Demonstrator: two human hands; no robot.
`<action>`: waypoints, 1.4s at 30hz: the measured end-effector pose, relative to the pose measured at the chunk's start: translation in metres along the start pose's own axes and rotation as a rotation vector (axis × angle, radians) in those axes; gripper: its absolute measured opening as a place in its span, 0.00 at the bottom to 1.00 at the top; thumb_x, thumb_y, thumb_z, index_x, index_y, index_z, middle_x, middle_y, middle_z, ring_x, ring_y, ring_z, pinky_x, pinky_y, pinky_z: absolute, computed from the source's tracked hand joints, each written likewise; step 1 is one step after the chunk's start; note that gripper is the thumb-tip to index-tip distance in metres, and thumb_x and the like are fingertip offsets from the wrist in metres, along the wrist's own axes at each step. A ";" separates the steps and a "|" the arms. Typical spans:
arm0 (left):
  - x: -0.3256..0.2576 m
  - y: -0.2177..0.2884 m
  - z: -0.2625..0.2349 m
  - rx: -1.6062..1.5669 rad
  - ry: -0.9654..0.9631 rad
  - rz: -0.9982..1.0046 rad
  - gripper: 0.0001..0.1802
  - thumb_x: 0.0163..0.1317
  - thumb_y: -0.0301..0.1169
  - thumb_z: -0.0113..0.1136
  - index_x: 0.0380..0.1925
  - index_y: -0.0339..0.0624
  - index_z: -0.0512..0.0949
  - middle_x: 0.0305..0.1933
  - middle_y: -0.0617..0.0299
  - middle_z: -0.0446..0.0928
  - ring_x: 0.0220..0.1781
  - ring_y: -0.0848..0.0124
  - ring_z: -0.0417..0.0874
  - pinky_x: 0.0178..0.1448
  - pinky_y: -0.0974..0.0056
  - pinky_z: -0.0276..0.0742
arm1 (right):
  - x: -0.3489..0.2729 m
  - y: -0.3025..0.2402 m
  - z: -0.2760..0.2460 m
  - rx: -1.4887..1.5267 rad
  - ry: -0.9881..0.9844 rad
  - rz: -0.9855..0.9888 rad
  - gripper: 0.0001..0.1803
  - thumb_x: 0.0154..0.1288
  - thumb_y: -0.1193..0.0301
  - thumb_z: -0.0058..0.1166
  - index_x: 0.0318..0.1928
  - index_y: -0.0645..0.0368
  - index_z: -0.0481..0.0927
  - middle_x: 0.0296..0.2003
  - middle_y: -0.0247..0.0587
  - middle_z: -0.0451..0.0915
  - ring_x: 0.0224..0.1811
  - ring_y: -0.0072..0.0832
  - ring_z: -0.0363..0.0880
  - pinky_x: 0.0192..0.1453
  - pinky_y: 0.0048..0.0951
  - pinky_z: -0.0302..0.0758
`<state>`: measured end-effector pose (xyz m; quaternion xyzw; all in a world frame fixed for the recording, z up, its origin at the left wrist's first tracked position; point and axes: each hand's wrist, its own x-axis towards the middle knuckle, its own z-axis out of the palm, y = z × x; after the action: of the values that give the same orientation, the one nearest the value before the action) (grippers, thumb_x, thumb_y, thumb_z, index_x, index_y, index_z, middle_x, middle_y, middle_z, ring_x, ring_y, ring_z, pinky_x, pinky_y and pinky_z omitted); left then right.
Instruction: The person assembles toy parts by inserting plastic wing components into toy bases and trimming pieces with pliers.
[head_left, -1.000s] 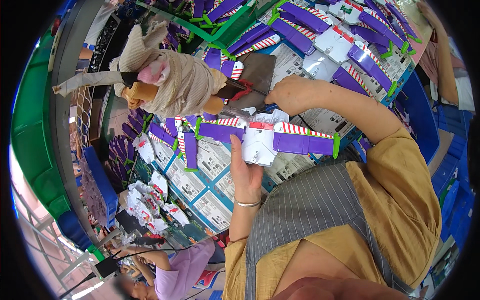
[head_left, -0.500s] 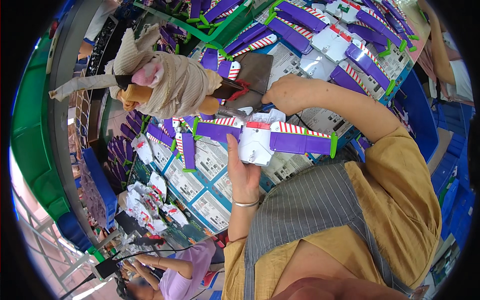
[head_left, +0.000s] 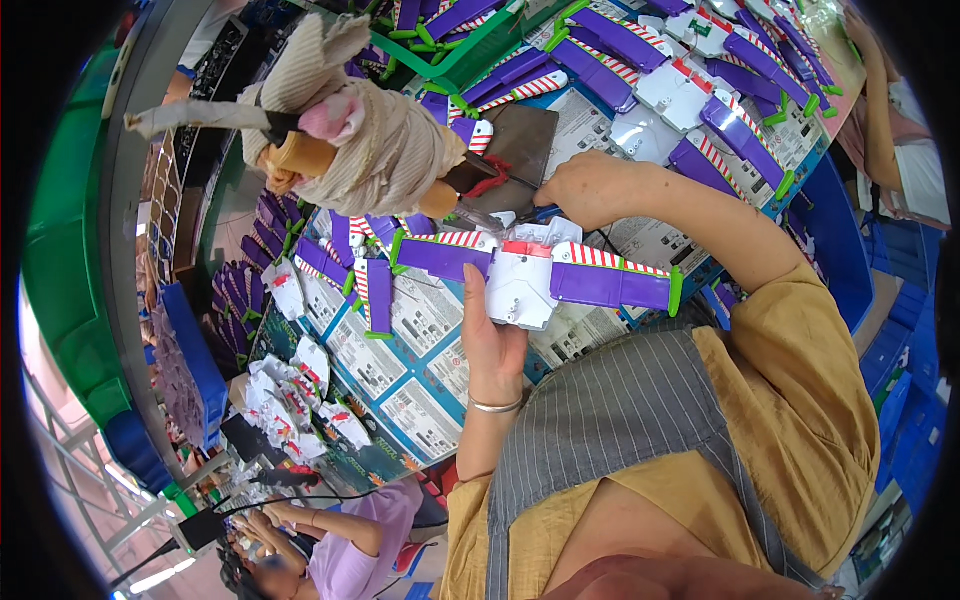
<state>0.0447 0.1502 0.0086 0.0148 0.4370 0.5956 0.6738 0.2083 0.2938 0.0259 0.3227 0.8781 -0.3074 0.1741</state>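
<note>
My left hand (head_left: 492, 345) is closed on the lower left of a toy wing pack (head_left: 525, 285), its thumb lying over the front. This pack has a white body with a red piece and two outspread purple wings with red-striped, green-tipped edges. My right hand (head_left: 590, 190) is curled closed just above the pack, beside a dark thin part; what its fingers grip is hidden. Left of that hand hangs a bulky tool wrapped in beige cloth (head_left: 370, 150), its dark end and a red strip (head_left: 488, 178) near a brown plate (head_left: 520, 145).
Several finished-looking wing packs (head_left: 680, 95) cover the table's far right. A green crate (head_left: 470, 60) holds more wings. White body parts (head_left: 285, 405) are piled at the left, near a blue bin (head_left: 190, 360). Another person (head_left: 360, 535) works at the lower left; someone's arm (head_left: 875, 100) shows far right.
The whole scene has shifted slightly in the picture, the wrapped tool moving up and right. My left hand still holds the wing pack, and my right hand stays closed above it.
</note>
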 end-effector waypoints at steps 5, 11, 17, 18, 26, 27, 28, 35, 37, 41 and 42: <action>0.001 -0.002 0.002 -0.029 -0.013 0.028 0.27 0.67 0.46 0.47 0.56 0.36 0.65 0.55 0.52 0.72 0.56 0.59 0.75 0.60 0.54 0.70 | 0.001 0.005 0.004 -0.004 0.083 -0.040 0.18 0.51 0.67 0.51 0.45 0.54 0.78 0.35 0.52 0.80 0.40 0.47 0.79 0.45 0.43 0.74; -0.014 -0.019 -0.019 -0.049 -0.069 -0.064 0.25 0.68 0.45 0.46 0.56 0.38 0.65 0.55 0.58 0.72 0.56 0.65 0.75 0.59 0.59 0.71 | 0.000 0.002 0.016 -0.148 0.033 -0.093 0.18 0.52 0.68 0.48 0.46 0.53 0.78 0.27 0.50 0.80 0.33 0.44 0.81 0.35 0.46 0.74; -0.041 0.003 -0.067 0.581 -0.385 -0.369 0.18 0.66 0.38 0.52 0.53 0.41 0.72 0.50 0.63 0.76 0.48 0.76 0.76 0.51 0.69 0.75 | -0.040 -0.015 0.037 -0.653 0.161 -0.202 0.13 0.53 0.70 0.48 0.41 0.56 0.76 0.21 0.34 0.76 0.28 0.31 0.77 0.39 0.36 0.67; -0.040 0.027 -0.075 0.756 -0.471 -0.328 0.18 0.65 0.35 0.53 0.52 0.40 0.73 0.48 0.62 0.77 0.47 0.74 0.78 0.51 0.68 0.75 | -0.044 -0.018 0.039 -0.798 0.247 -0.200 0.08 0.53 0.70 0.49 0.35 0.54 0.76 0.21 0.31 0.76 0.28 0.28 0.77 0.39 0.34 0.64; 0.051 0.234 -0.167 1.983 0.506 1.196 0.38 0.44 0.24 0.63 0.60 0.45 0.63 0.58 0.44 0.67 0.59 0.50 0.68 0.62 0.55 0.64 | -0.029 -0.014 0.024 -0.351 -0.221 -0.079 0.10 0.51 0.73 0.48 0.34 0.62 0.78 0.32 0.50 0.81 0.37 0.45 0.81 0.36 0.45 0.76; 0.064 0.242 -0.175 2.077 0.660 1.035 0.44 0.39 0.22 0.64 0.62 0.44 0.60 0.60 0.43 0.65 0.61 0.47 0.65 0.64 0.53 0.61 | -0.027 -0.011 0.026 -0.357 -0.224 -0.076 0.10 0.52 0.72 0.48 0.33 0.62 0.79 0.31 0.50 0.81 0.35 0.44 0.82 0.35 0.44 0.76; 0.076 0.251 -0.189 2.132 0.656 0.996 0.45 0.37 0.21 0.64 0.62 0.43 0.60 0.59 0.43 0.65 0.60 0.48 0.66 0.64 0.54 0.62 | -0.027 -0.009 0.030 -0.364 -0.238 -0.043 0.09 0.52 0.72 0.48 0.33 0.62 0.79 0.31 0.50 0.81 0.34 0.44 0.82 0.34 0.44 0.76; 0.060 0.250 -0.200 1.758 0.626 0.889 0.29 0.49 0.27 0.57 0.55 0.36 0.69 0.47 0.44 0.76 0.46 0.52 0.78 0.47 0.58 0.73 | -0.031 -0.013 0.041 -0.312 -0.080 -0.103 0.08 0.49 0.73 0.51 0.27 0.62 0.81 0.29 0.49 0.81 0.34 0.42 0.81 0.32 0.42 0.75; 0.032 0.233 -0.201 1.687 0.563 1.025 0.19 0.52 0.26 0.55 0.45 0.33 0.73 0.40 0.48 0.77 0.40 0.54 0.78 0.43 0.60 0.72 | -0.041 -0.018 0.044 -0.344 0.016 -0.125 0.08 0.50 0.72 0.51 0.27 0.61 0.82 0.30 0.48 0.82 0.34 0.40 0.81 0.30 0.40 0.73; -0.042 0.134 -0.150 1.821 0.416 1.296 0.16 0.52 0.20 0.55 0.43 0.34 0.76 0.31 0.54 0.72 0.27 0.62 0.68 0.29 0.61 0.64 | -0.042 -0.022 0.052 -0.492 -0.022 -0.061 0.11 0.49 0.71 0.55 0.33 0.62 0.83 0.30 0.44 0.82 0.32 0.37 0.80 0.29 0.37 0.70; -0.059 0.109 -0.143 1.850 0.399 1.498 0.20 0.49 0.18 0.55 0.46 0.36 0.76 0.32 0.54 0.72 0.29 0.61 0.70 0.30 0.62 0.66 | -0.042 -0.017 0.052 -0.490 -0.007 -0.059 0.11 0.49 0.71 0.55 0.33 0.62 0.83 0.30 0.44 0.82 0.32 0.37 0.80 0.29 0.37 0.70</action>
<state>-0.1230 0.0616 0.0129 0.6494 0.6777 0.2921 -0.1837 0.2330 0.2300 0.0155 0.2441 0.9349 -0.0912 0.2410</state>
